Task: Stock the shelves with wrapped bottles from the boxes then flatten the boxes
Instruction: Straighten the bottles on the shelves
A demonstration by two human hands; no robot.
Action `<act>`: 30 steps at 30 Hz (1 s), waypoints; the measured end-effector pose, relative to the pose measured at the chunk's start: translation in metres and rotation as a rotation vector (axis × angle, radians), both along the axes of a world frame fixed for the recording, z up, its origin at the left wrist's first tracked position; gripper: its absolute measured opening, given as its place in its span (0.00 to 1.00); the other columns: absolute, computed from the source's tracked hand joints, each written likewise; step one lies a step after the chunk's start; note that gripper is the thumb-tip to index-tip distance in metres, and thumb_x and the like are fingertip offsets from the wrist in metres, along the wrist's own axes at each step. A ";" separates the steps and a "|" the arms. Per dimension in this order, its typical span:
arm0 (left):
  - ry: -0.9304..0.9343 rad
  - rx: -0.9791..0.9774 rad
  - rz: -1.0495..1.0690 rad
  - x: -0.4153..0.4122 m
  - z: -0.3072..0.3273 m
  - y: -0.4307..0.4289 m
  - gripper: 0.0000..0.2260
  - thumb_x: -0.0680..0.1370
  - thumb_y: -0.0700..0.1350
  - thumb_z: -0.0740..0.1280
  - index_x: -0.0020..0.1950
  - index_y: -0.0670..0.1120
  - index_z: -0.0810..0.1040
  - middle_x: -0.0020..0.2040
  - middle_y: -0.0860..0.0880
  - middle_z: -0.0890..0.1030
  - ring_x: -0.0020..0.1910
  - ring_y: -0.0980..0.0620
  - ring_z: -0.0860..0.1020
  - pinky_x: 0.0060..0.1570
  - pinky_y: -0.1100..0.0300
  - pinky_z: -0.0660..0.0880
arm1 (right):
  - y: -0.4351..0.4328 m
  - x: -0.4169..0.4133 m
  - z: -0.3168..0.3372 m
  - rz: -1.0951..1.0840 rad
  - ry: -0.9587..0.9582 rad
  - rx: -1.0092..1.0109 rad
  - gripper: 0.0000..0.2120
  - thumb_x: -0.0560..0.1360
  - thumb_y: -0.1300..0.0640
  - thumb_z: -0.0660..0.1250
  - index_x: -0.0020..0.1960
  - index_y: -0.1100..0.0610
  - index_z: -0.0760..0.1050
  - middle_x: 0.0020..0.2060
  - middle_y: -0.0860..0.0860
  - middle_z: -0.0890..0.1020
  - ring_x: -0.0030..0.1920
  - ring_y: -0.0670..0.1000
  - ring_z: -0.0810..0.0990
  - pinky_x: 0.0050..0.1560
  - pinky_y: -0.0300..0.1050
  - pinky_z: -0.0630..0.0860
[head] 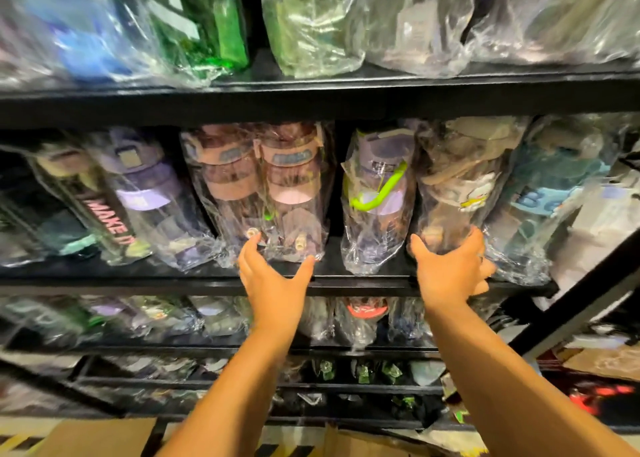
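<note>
Plastic-wrapped bottles stand in a row on a black shelf [194,280]. My left hand [273,283] reaches up with fingers spread, and its fingertips touch the base of a pair of wrapped pink-brown bottles [277,186]. My right hand [450,269] cups the bottom of a wrapped beige bottle [457,179], thumb on its left side and fingers round its right. A wrapped purple bottle with a lime strap [377,193] stands between the two hands.
More wrapped bottles fill the shelf above [311,89] and the lower shelves [207,318]. A wrapped blue bottle [540,200] stands right of my right hand. Cardboard [104,436] lies on the floor below, and more cardboard [606,359] at the right behind a slanted black post [588,283].
</note>
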State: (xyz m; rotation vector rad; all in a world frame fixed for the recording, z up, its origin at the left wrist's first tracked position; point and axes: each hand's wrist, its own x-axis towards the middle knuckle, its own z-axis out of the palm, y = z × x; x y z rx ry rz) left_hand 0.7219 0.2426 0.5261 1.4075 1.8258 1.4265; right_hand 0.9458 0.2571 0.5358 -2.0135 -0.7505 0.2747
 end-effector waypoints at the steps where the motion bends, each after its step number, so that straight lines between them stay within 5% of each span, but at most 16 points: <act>1: 0.002 -0.007 0.001 -0.002 0.000 0.001 0.38 0.72 0.52 0.77 0.76 0.48 0.61 0.73 0.46 0.64 0.73 0.46 0.62 0.70 0.50 0.63 | -0.001 0.000 0.000 0.007 -0.013 -0.001 0.39 0.67 0.42 0.76 0.70 0.55 0.63 0.69 0.56 0.72 0.68 0.61 0.63 0.62 0.59 0.61; 8: -0.001 0.005 0.036 -0.039 0.000 -0.006 0.24 0.78 0.50 0.70 0.71 0.49 0.65 0.70 0.47 0.64 0.71 0.47 0.61 0.69 0.49 0.64 | -0.031 -0.009 0.005 0.033 0.003 0.070 0.47 0.68 0.48 0.78 0.78 0.56 0.54 0.75 0.59 0.61 0.72 0.64 0.59 0.69 0.61 0.58; 14: 0.105 0.000 0.045 -0.079 0.007 0.013 0.29 0.76 0.45 0.73 0.73 0.44 0.64 0.69 0.43 0.65 0.70 0.42 0.65 0.67 0.52 0.64 | -0.075 -0.085 -0.005 0.510 0.003 0.244 0.21 0.73 0.60 0.73 0.62 0.49 0.71 0.55 0.44 0.71 0.57 0.46 0.72 0.54 0.25 0.63; 16: 0.088 0.017 0.033 -0.082 0.012 0.018 0.31 0.76 0.47 0.74 0.74 0.44 0.63 0.70 0.43 0.65 0.70 0.43 0.64 0.66 0.54 0.63 | -0.065 -0.117 -0.001 0.644 0.082 0.206 0.23 0.74 0.59 0.73 0.65 0.46 0.70 0.55 0.39 0.69 0.55 0.42 0.73 0.52 0.31 0.69; 19: 0.031 -0.015 0.006 -0.082 0.016 0.027 0.37 0.75 0.50 0.74 0.78 0.47 0.58 0.75 0.45 0.62 0.74 0.46 0.59 0.70 0.52 0.60 | -0.038 -0.155 0.004 0.657 0.176 0.184 0.34 0.74 0.57 0.73 0.75 0.51 0.62 0.63 0.45 0.67 0.65 0.49 0.70 0.64 0.44 0.70; 22: -0.047 -0.063 -0.066 -0.083 0.014 0.036 0.40 0.76 0.51 0.74 0.80 0.51 0.52 0.78 0.48 0.59 0.77 0.49 0.56 0.73 0.51 0.59 | -0.011 -0.176 0.007 0.594 0.223 0.132 0.41 0.75 0.55 0.72 0.79 0.52 0.51 0.75 0.51 0.57 0.75 0.52 0.60 0.65 0.40 0.60; 26: -0.152 -0.155 -0.142 -0.087 0.010 0.049 0.44 0.76 0.54 0.73 0.82 0.51 0.46 0.80 0.46 0.58 0.78 0.47 0.58 0.74 0.52 0.61 | 0.013 -0.183 0.002 0.511 0.208 0.145 0.47 0.74 0.50 0.73 0.80 0.55 0.46 0.78 0.52 0.51 0.77 0.52 0.54 0.70 0.42 0.56; 30: -0.052 -0.169 -0.154 -0.086 0.006 0.055 0.44 0.74 0.58 0.73 0.81 0.48 0.50 0.78 0.45 0.63 0.76 0.45 0.64 0.71 0.51 0.65 | 0.025 -0.187 -0.002 0.494 0.296 0.153 0.51 0.71 0.46 0.75 0.80 0.52 0.44 0.78 0.48 0.56 0.75 0.48 0.60 0.69 0.41 0.60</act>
